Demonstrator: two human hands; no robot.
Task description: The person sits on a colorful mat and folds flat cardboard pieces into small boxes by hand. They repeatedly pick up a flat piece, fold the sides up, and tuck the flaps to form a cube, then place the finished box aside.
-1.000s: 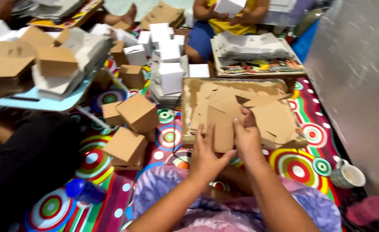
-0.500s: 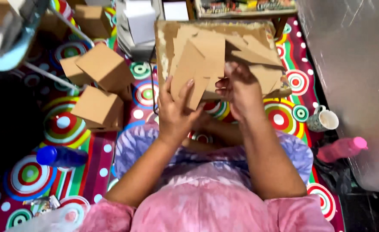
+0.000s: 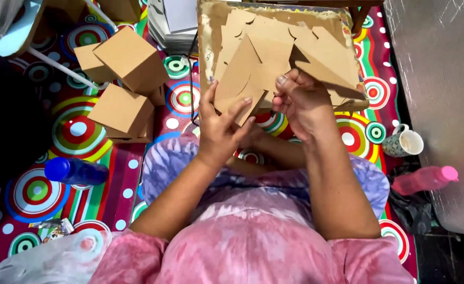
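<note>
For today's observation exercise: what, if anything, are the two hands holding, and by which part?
Both hold one flat brown cardboard cutout. The left hand grips its lower edge, thumb on top; the right hand pinches the right side, near a folded flap.

Item: flat brown cardboard cutout point(image 3: 242, 79), die-cut, unfolded
Shape: pointed flaps, notched edges, one crease running up the middle
Pose: held upright, slightly tilted, plain face toward the camera
Position: just above a stack of like cutouts point(image 3: 316, 47) on a worn board point(image 3: 206, 31)
</note>
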